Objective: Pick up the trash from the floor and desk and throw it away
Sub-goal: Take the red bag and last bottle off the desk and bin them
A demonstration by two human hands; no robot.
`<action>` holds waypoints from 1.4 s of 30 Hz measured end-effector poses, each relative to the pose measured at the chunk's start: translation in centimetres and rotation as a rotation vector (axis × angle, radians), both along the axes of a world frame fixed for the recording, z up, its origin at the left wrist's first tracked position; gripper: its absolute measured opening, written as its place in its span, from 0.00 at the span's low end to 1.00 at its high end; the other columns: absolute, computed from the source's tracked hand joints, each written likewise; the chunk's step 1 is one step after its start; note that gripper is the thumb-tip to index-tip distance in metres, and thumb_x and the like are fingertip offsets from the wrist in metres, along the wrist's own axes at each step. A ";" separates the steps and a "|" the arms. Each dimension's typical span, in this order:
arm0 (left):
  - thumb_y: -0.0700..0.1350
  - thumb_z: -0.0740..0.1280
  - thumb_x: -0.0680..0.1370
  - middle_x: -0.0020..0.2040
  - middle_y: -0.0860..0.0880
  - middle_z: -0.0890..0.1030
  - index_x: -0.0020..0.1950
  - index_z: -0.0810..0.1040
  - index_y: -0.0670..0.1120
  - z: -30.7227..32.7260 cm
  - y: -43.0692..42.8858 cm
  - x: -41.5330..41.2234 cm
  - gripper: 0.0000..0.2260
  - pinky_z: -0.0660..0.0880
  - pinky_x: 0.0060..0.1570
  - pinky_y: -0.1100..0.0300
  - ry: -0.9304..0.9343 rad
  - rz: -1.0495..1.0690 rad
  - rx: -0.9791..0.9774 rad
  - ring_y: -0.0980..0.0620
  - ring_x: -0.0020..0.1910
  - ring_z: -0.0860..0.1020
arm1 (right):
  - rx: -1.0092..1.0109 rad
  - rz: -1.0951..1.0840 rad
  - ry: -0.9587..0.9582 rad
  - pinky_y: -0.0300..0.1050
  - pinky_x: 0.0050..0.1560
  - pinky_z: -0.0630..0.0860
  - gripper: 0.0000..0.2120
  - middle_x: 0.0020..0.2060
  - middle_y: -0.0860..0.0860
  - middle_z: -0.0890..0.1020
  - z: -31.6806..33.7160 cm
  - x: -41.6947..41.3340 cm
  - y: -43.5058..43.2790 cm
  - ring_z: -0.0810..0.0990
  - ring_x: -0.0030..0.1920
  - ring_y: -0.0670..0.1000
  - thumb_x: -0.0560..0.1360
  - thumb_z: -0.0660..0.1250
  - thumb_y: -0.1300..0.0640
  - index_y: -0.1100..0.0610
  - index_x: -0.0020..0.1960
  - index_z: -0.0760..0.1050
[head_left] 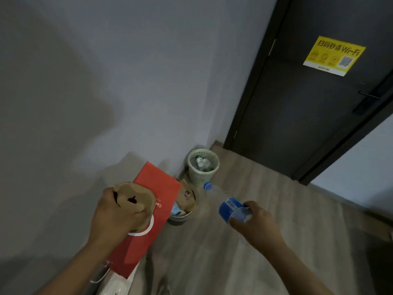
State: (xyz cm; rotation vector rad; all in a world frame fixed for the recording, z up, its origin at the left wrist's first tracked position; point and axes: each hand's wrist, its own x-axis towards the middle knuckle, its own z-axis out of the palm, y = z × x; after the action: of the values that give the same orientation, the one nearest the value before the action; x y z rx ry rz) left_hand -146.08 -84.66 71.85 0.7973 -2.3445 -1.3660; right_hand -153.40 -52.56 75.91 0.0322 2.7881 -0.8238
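My left hand (116, 211) grips a crumpled brown paper bag (136, 196) in front of a red paper bag (157, 188) that leans by the wall. My right hand (255, 220) holds a clear plastic bottle (228, 206) with a blue label and blue cap, its cap pointing away toward the bins. A pale green mesh waste basket (203, 167) with several bottles inside stands in the corner. Closer to me, a dark round bin (179, 218) is packed with brown paper and a blue mask.
A dark door (308, 107) with a yellow Wi-Fi sticker (333, 55) stands on the right. The grey wall (106, 81) runs along the left. A white bag (119, 284) lies at the foot of the red bag. The wooden floor (255, 262) stretches ahead.
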 end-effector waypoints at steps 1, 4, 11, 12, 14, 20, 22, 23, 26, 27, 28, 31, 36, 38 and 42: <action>0.44 0.78 0.64 0.41 0.50 0.78 0.51 0.72 0.45 -0.3 -0.6 -1.8 0.21 0.74 0.35 0.59 -0.020 -0.004 -0.002 0.47 0.40 0.79 | -0.002 -0.006 -0.006 0.48 0.45 0.81 0.17 0.40 0.43 0.77 -0.2 -1.7 -0.5 0.79 0.40 0.44 0.68 0.71 0.47 0.49 0.54 0.72; 0.43 0.81 0.61 0.42 0.51 0.79 0.51 0.72 0.45 -0.7 -1.9 -7.1 0.25 0.76 0.38 0.58 -0.057 -0.054 -0.027 0.50 0.41 0.80 | 0.003 -0.006 -0.003 0.48 0.43 0.81 0.17 0.41 0.44 0.77 -0.6 -6.8 -1.8 0.79 0.39 0.45 0.68 0.72 0.47 0.50 0.54 0.72; 0.48 0.80 0.57 0.43 0.49 0.79 0.50 0.72 0.41 -0.9 -2.1 -16.5 0.28 0.74 0.37 0.58 -0.086 -0.105 -0.041 0.52 0.40 0.79 | 0.014 0.004 -0.001 0.44 0.43 0.79 0.22 0.42 0.44 0.76 -1.7 -16.2 -3.0 0.78 0.40 0.43 0.68 0.73 0.46 0.52 0.58 0.73; 0.49 0.79 0.57 0.43 0.48 0.79 0.50 0.72 0.41 -1.0 -2.0 -17.6 0.28 0.76 0.39 0.55 -0.097 -0.111 -0.028 0.50 0.41 0.80 | 0.009 0.008 -0.007 0.44 0.43 0.79 0.23 0.42 0.44 0.76 -1.9 -17.5 -3.1 0.78 0.40 0.44 0.68 0.73 0.46 0.52 0.59 0.73; 0.49 0.78 0.56 0.43 0.48 0.77 0.52 0.70 0.43 -1.2 -1.3 -19.8 0.29 0.76 0.39 0.54 -0.150 -0.109 -0.042 0.48 0.41 0.79 | -0.002 0.021 -0.024 0.45 0.43 0.80 0.23 0.41 0.43 0.76 -2.6 -20.3 -3.0 0.79 0.40 0.44 0.68 0.73 0.46 0.52 0.59 0.72; 0.47 0.71 0.60 0.42 0.47 0.75 0.52 0.70 0.45 -4.6 0.0 -27.4 0.23 0.75 0.35 0.60 -0.292 -0.023 -0.198 0.47 0.39 0.77 | -0.021 0.085 -0.058 0.42 0.39 0.78 0.18 0.40 0.43 0.76 -5.2 -30.5 -2.3 0.78 0.39 0.43 0.69 0.73 0.48 0.50 0.55 0.72; 0.38 0.66 0.69 0.34 0.44 0.75 0.43 0.76 0.37 -7.1 0.8 -30.2 0.06 0.74 0.27 0.59 -0.253 -0.065 -0.381 0.47 0.29 0.75 | -0.023 0.124 -0.076 0.41 0.38 0.77 0.17 0.39 0.43 0.77 -6.4 -34.5 -1.8 0.78 0.38 0.43 0.68 0.73 0.48 0.48 0.51 0.70; 0.34 0.63 0.69 0.30 0.43 0.74 0.37 0.77 0.35 -8.1 1.1 -31.9 0.04 0.73 0.24 0.58 -0.269 -0.036 -0.476 0.48 0.25 0.73 | -0.023 0.147 -0.093 0.40 0.37 0.77 0.17 0.38 0.43 0.76 -7.1 -36.5 -1.5 0.78 0.37 0.42 0.68 0.74 0.48 0.47 0.50 0.69; 0.34 0.65 0.66 0.28 0.44 0.70 0.36 0.74 0.35 -12.6 2.3 -35.5 0.02 0.69 0.25 0.58 -0.447 0.029 -0.676 0.50 0.24 0.68 | -0.017 0.203 -0.163 0.38 0.35 0.75 0.17 0.37 0.41 0.76 -9.7 -42.3 -0.8 0.77 0.36 0.41 0.68 0.74 0.47 0.46 0.49 0.68; 0.39 0.65 0.66 0.30 0.43 0.71 0.38 0.73 0.35 -13.2 3.0 -36.2 0.07 0.70 0.26 0.57 -0.550 0.031 -0.509 0.48 0.26 0.70 | -0.009 0.222 -0.186 0.39 0.35 0.75 0.17 0.37 0.41 0.76 -10.8 -44.3 -0.6 0.78 0.36 0.42 0.68 0.74 0.47 0.46 0.49 0.68; 0.45 0.66 0.64 0.34 0.42 0.72 0.42 0.72 0.37 -14.1 3.1 -36.7 0.13 0.71 0.30 0.56 -0.642 0.048 -0.376 0.45 0.29 0.72 | -0.002 0.238 -0.205 0.41 0.36 0.76 0.17 0.37 0.42 0.77 -11.9 -46.0 -0.7 0.78 0.37 0.43 0.68 0.74 0.47 0.47 0.49 0.68; 0.53 0.74 0.62 0.46 0.41 0.75 0.53 0.69 0.40 -18.0 3.4 -38.6 0.27 0.73 0.43 0.51 -0.774 0.209 -0.164 0.40 0.44 0.76 | 0.021 0.266 -0.240 0.41 0.36 0.76 0.17 0.37 0.44 0.78 -15.8 -50.0 -1.2 0.78 0.36 0.44 0.67 0.75 0.47 0.48 0.48 0.69; 0.54 0.73 0.69 0.53 0.40 0.73 0.59 0.67 0.39 -25.8 4.5 -41.6 0.28 0.72 0.52 0.48 -0.824 0.223 -0.119 0.37 0.52 0.75 | 0.013 0.251 -0.284 0.39 0.32 0.74 0.16 0.37 0.45 0.79 -23.2 -53.9 -2.8 0.79 0.35 0.43 0.67 0.74 0.48 0.49 0.50 0.72; 0.54 0.72 0.70 0.55 0.39 0.73 0.61 0.66 0.38 -29.8 4.8 -42.6 0.29 0.71 0.53 0.48 -0.854 0.183 -0.107 0.37 0.53 0.74 | -0.001 0.240 -0.300 0.37 0.29 0.73 0.16 0.37 0.45 0.80 -26.5 -54.7 -3.3 0.80 0.34 0.43 0.67 0.74 0.49 0.49 0.50 0.72; 0.56 0.72 0.68 0.58 0.39 0.72 0.62 0.64 0.39 -37.7 5.5 -44.4 0.32 0.71 0.57 0.47 -0.890 0.199 -0.011 0.38 0.57 0.73 | -0.003 0.230 -0.321 0.35 0.28 0.73 0.18 0.38 0.43 0.79 -33.3 -55.7 -3.8 0.80 0.34 0.42 0.67 0.75 0.48 0.48 0.52 0.71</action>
State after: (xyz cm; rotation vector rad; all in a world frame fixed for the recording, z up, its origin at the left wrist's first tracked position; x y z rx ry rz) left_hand -190.44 -79.20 34.14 1.8763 -2.7385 -1.0175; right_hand -209.10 -56.36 42.59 -0.1411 2.4334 -0.6969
